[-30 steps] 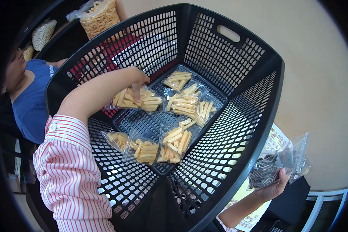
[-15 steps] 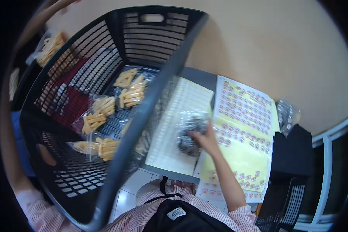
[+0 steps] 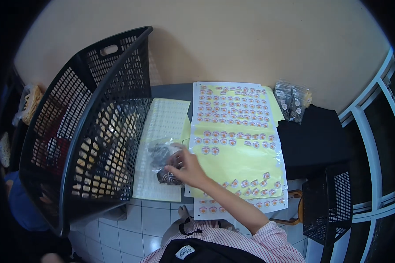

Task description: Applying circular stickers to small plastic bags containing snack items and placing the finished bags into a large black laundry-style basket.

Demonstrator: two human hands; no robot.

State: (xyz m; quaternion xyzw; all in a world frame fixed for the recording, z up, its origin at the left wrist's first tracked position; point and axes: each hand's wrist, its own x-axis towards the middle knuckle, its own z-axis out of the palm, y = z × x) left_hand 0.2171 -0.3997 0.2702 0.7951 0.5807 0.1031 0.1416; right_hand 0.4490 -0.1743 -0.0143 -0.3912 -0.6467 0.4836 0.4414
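Observation:
My right hand [image 3: 186, 168] reaches in from the lower right, its thumb and fingers closed on a clear plastic bag [image 3: 160, 153] of dark, dark-and-pale patterned contents. The bag lies on a pale sheet of small printed labels [image 3: 166, 111]. To the right of my hand are yellow and white sheets with rows of round orange-and-white stickers [image 3: 237, 166]. A big black plastic basket [image 3: 90, 118] stands left of the sheets. Through its slatted side, pale yellow pieces in bags show. My left hand is out of view.
Several clear bags of dark contents with round stickers [image 3: 294, 103] lie at the back right, beside a black cloth-covered surface [image 3: 311, 140]. Below stands another black crate [image 3: 327, 206]. A person in blue [image 3: 26, 206] is at the left. A bag of yellow sticks [image 3: 30, 103] is behind the basket.
The basket has come down and left, away from over the table, and the view has shifted. My left arm has gone out of view. My right hand stays at the dark bag.

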